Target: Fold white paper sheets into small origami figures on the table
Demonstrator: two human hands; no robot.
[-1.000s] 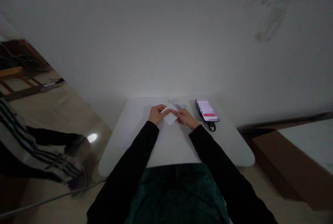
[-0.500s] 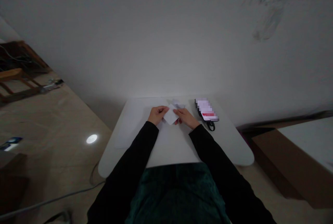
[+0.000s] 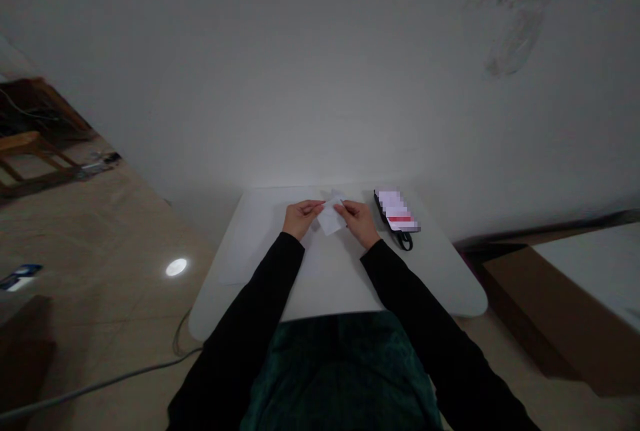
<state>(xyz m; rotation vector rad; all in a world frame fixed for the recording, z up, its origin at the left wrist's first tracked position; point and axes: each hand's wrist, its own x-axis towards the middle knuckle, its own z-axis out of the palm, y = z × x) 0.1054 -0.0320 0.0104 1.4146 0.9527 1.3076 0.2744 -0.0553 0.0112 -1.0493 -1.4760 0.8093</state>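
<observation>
"What have you got hold of?"

"A small white paper point(image 3: 330, 219), right between my left hand point(image 3: 301, 217) and my right hand point(image 3: 357, 221). It's over the middle of the table point(image 3: 345, 291), nearer the far edge. I can't tell whether it's touching the tabletop."

"And your fingers?"

"Pinched together on it from both sides. My left fingers point(image 3: 316, 205) grip its left side, and my right fingers point(image 3: 341, 205) grip its right side."

"How far along does it look?"

"It's already a small, angular shape with a corner pointing toward me, so it looks folded, but I can't count the creases from here. It isn't flattened on the table."

"What's around it?"

"A pale scrap of paper point(image 3: 338, 195) lies just beyond it, close to the far edge. To the right of my right hand, near the far right corner, there's a black-backed object point(image 3: 397, 211), its face blurred out, with a dark cord loop point(image 3: 405, 241). A thin pale sheet point(image 3: 245, 251) lies flat on the left side of the table."
</observation>
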